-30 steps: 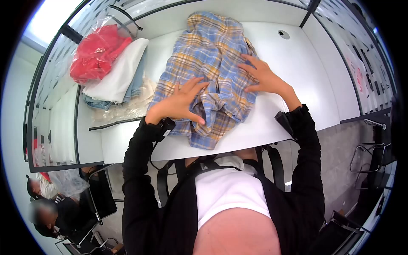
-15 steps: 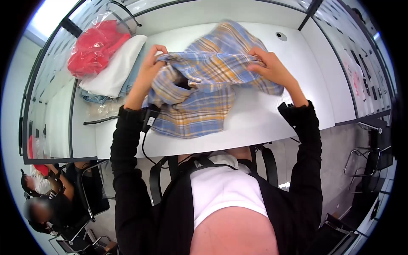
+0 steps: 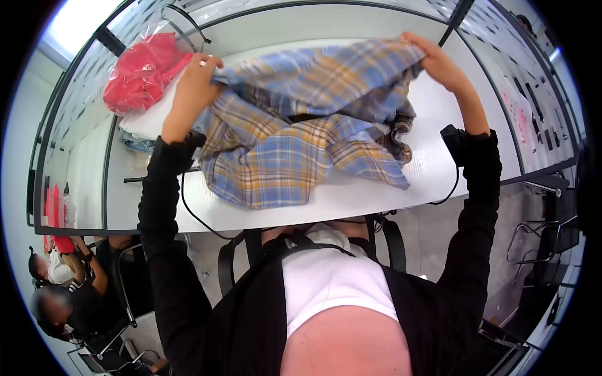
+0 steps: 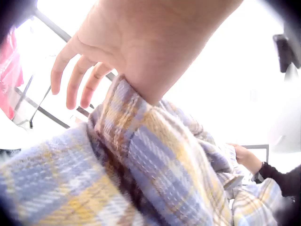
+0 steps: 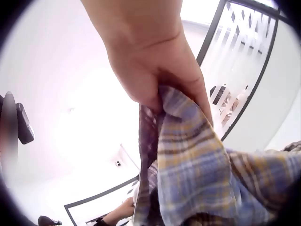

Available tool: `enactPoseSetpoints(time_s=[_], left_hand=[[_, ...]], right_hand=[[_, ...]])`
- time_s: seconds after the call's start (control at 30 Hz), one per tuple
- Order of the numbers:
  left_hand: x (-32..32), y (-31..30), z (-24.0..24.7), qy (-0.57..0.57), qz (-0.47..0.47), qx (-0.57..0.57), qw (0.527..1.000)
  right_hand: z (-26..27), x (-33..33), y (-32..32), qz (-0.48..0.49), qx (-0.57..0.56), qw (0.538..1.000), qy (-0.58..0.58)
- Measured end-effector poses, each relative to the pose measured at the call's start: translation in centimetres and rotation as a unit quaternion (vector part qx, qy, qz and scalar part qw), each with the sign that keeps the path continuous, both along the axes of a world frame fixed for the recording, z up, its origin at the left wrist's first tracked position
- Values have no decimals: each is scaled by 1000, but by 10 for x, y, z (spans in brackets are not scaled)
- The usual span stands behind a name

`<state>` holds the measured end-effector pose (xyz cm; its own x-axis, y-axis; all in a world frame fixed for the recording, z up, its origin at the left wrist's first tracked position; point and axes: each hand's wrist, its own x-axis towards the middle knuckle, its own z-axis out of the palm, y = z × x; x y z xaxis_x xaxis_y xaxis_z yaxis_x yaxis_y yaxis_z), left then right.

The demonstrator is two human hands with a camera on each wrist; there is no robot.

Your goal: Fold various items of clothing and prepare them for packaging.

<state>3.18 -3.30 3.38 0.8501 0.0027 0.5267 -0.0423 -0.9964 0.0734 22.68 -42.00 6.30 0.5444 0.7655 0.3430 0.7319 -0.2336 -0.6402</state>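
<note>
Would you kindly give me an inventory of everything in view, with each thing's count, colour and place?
Plaid garment: one, blue, yellow and white, between both hands over the desk
Bagged item: one, red in clear plastic, far left
White cloth: one, white, below the bagged item
Denim: count unclear, blue, by the white cloth
Strip: one, black, near left
Desk: one, white, before the person
Chairs: several, black and metal, around the desk
Other people: at least two, dark and white tops, lower left
Wrist cameras: two, black, at the wrists
Sleeves: two, black, on the arms
Left hand: one, bare, holding the garment's left side
Right hand: one, bare, gripping its right side
</note>
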Motion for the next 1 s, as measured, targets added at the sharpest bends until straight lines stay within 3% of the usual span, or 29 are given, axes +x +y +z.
enactPoseSetpoints(time_s=[0.03, 0.07, 0.1, 0.17, 0.2, 0.23, 0.3, 0.33, 0.43, 0.47, 0.57, 0.6, 0.67, 0.7, 0.73, 0.77, 0.8, 0.83, 0.9, 0.93, 0.97, 1.0], left_hand=[[5, 11, 0, -18, 3, -27, 999], [5, 12, 8, -18, 21, -30, 999], [5, 13, 19, -19, 38, -33, 999], [8, 22, 33, -47, 21, -98, 994], [8, 24, 42, -46, 37, -111, 992], [7, 22, 52, -46, 55, -124, 990], [10, 35, 62, -28, -21, -279, 960], [11, 39, 65, -18, -61, -354, 933], [14, 25, 69, -71, -101, -414, 902], [18, 30, 64, -89, -127, -452, 879], [16, 28, 63, -152, -120, -401, 895], [10, 20, 66, -169, -64, -274, 945], [-10, 3, 80, -94, -42, -183, 978], [-18, -2, 88, -55, -29, -137, 989], [-25, 8, 96, -54, -45, -98, 993], [-24, 56, 105, -78, -51, -57, 994], [-31, 80, 115, -141, -41, -12, 989], [-43, 89, 136, -152, -27, 0, 988], [-67, 99, 196, -192, 36, 125, 973], [-78, 103, 226, -214, 70, 184, 957], [-90, 106, 257, -277, 30, 287, 916], [-98, 61, 271, -355, 1, 317, 879]], right_hand=[[4, -2, 1, -49, 61, 997, 27], [13, 0, 1, -61, 34, 995, 71], [11, 7, 1, -21, 91, 993, 69], [23, -6, 2, 4, 13, 999, 40], [22, -4, 6, 71, 5, 992, -100], [24, -5, 7, 71, -41, 990, -118], [33, -12, 7, 69, -135, 977, -151], [38, -13, 8, 0, -187, 959, -215], [20, 31, 1, -92, -35, 882, -460], [18, 34, -2, -121, 21, 862, -492], [3, 57, -3, -259, 141, 921, -254], [-9, 82, -7, -223, 224, 893, -321], [18, 62, -17, -168, 262, 949, -48], [41, 45, -23, -135, 273, 948, 92], [69, 15, -26, -150, 182, 970, 53], [83, 17, -49, -119, 34, 986, -113], [106, -4, -56, 10, -7, 996, -91], [120, -21, -67, -182, -95, 943, -262], [169, -47, -68, -250, -37, 924, -286], [195, -57, -75, -169, -4, 908, -384], [218, -66, -82, -84, 31, 875, -475], [237, -82, -86, -81, 37, 861, -501]])
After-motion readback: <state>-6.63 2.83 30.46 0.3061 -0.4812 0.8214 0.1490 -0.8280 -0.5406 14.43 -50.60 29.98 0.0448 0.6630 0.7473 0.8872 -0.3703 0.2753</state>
